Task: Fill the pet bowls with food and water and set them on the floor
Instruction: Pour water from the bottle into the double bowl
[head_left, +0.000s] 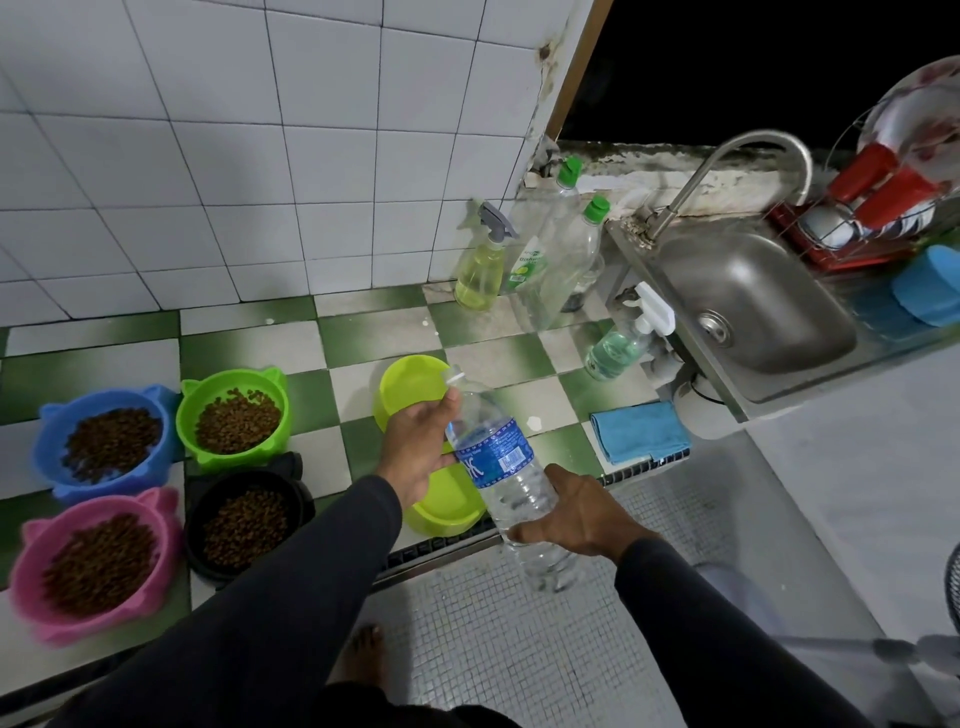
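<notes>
Both dark sleeves reach forward over the pale mosaic floor (519, 639). Her or his right hand (576, 519) wraps around the lower body of a clear water bottle (504, 467), tilted with its neck toward the wall; the left hand (421, 441) grips the bottle's upper part near the open neck. Just beneath lie two lime bowls (415, 384), the nearer one (447, 512) mostly hidden. To the left, four cat-eared bowls hold kibble: blue (106, 441), green (234, 415), pink (96, 564), black (247, 525), all on green-and-white checkered tiles (343, 338). White wall tiles (260, 156) rise behind; a steel sink (748, 306) stands at right.
</notes>
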